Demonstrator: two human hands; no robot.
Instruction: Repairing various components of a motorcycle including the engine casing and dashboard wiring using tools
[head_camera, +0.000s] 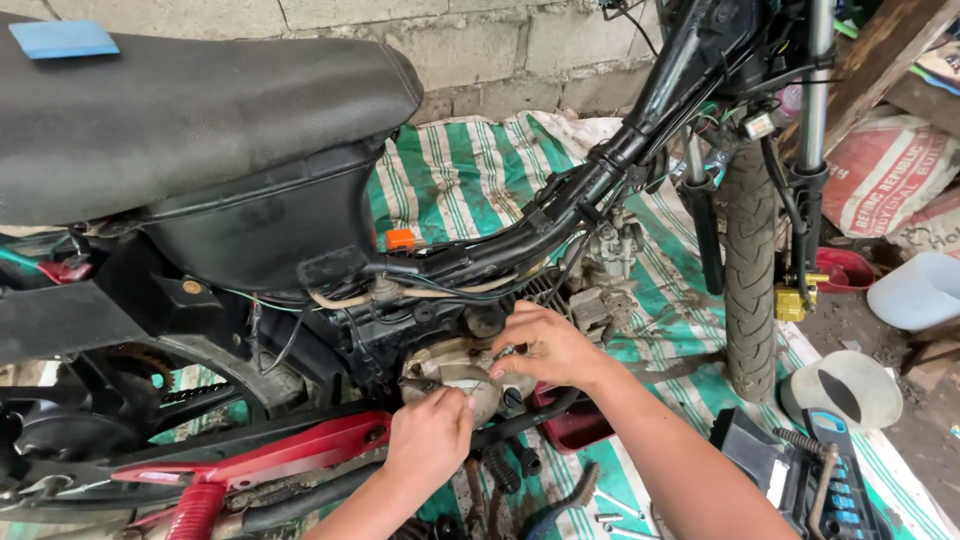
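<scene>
Both hands work at the rounded grey metal engine side cover (462, 385), low at centre of the stripped black-framed motorcycle (560, 200), above the red swingarm (290, 455).

Judged best practice: steady the cover with one hand and keep any tool square to its fastener.

Left hand (430, 435) is closed into a fist on a thin tool, tip against the cover. Right hand (548, 348) has fingers curled, pinching at the cover's upper edge; what they pinch cannot be told.

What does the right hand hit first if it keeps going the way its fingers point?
The right hand points left and down at the engine side cover; its fingertips look already on it, though depth is unclear.
</scene>
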